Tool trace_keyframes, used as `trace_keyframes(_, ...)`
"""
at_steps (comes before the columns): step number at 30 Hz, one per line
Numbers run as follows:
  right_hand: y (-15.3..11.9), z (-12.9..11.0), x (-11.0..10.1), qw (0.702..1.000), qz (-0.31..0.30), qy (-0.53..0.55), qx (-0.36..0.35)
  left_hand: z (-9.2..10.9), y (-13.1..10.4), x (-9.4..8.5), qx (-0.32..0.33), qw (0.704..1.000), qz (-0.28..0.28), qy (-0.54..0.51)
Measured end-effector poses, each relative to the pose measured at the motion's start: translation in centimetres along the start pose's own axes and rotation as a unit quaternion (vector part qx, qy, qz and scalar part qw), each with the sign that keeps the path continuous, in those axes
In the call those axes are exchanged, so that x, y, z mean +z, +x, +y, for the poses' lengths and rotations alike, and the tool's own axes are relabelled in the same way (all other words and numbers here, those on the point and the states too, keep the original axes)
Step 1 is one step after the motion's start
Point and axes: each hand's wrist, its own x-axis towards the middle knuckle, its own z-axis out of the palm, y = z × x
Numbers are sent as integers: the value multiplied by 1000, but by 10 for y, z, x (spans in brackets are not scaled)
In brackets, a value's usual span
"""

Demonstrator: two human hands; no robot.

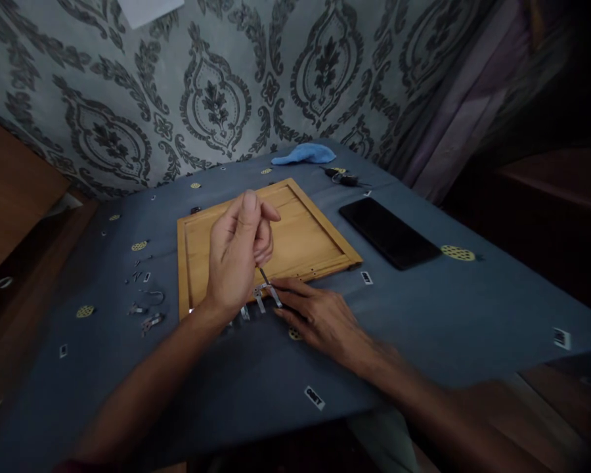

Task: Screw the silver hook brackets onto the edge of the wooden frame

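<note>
A wooden panel [315,226] with a raised frame lies flat on the table. Over its front part, my left hand [241,243] is closed around a screwdriver [264,276]; its handle is hidden in the fist and the thin shaft points down at the front edge. There, my right hand [320,315] pinches a small metal hinge [276,297] between thumb and fingers, close to the screwdriver's tip. Another metal hinge piece [259,300] sits just left of it at the same edge. Whether the tip sits in a screw is too small to tell.
Loose hinge parts [152,322] and several small screws [136,276] lie left of the panel. On the right is a black phone or tablet [389,233], behind it a small dark object [342,176]. A blue cloth [305,154] lies near the patterned wall [217,98].
</note>
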Motion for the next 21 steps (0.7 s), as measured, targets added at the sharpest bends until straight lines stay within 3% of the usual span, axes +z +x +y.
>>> trace_keyframes(21, 0, 1, -1, 1000, -7, 8, 3, -11, -6, -2, 9, 999, -20, 46)
